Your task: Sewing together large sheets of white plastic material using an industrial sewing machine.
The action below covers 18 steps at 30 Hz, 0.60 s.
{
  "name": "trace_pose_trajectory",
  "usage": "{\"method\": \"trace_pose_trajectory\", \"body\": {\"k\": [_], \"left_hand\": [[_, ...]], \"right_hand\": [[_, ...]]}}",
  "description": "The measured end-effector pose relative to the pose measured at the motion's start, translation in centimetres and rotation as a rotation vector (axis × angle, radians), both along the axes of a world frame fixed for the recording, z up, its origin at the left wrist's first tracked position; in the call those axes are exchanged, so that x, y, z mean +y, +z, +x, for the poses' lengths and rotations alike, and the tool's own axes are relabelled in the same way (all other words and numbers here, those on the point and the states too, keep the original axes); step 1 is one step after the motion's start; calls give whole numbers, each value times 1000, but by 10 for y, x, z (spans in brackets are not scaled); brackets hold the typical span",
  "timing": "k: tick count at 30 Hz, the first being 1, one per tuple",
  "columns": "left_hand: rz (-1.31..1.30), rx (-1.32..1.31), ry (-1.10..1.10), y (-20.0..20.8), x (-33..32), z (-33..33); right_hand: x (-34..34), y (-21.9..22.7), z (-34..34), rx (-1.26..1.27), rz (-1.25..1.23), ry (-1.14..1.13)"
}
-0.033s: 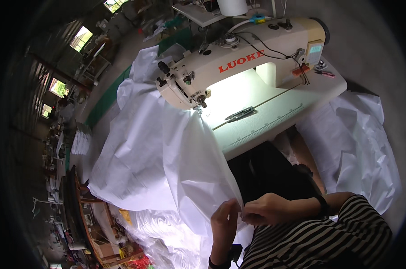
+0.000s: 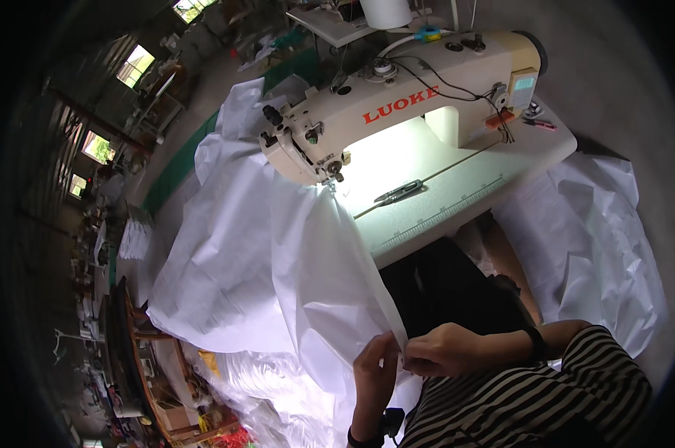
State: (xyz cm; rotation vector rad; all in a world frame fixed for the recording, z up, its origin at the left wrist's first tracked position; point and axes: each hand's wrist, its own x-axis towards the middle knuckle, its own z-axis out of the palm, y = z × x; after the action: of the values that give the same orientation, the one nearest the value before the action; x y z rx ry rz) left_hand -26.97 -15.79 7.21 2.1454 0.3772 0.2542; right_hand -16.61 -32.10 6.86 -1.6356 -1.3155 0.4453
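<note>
A large white sheet of thin, creased material (image 2: 255,261) hangs from under the needle of the sewing machine (image 2: 419,82) down toward my lap. Its right edge runs to my two hands, which are close together at the sheet's lower corner. My left hand (image 2: 375,366) pinches the edge between bent fingers. Right beside it, my right hand (image 2: 449,349) is closed, fingertips curled in at the same edge. The exact spot between the fingertips is hidden. Thread snips (image 2: 401,192) lie on the lit machine bed (image 2: 457,194), right of the needle.
More white material (image 2: 583,246) hangs right of the table. Clear plastic-wrapped stuff (image 2: 277,388) lies below the sheet, beside a wooden rack (image 2: 147,373). A small pink-handled tool (image 2: 542,123) rests at the machine's right end. A thread cone (image 2: 387,11) stands behind the machine.
</note>
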Motion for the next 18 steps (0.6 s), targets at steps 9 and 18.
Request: {"method": "trace_pose_trajectory", "body": {"k": [9, 18], "left_hand": [[39, 50, -62, -10, -25, 10], [-178, 25, -118, -66, -9, -13]], "right_hand": [[18, -10, 78, 250, -157, -398], [52, -44, 62, -244, -350, -508]]}}
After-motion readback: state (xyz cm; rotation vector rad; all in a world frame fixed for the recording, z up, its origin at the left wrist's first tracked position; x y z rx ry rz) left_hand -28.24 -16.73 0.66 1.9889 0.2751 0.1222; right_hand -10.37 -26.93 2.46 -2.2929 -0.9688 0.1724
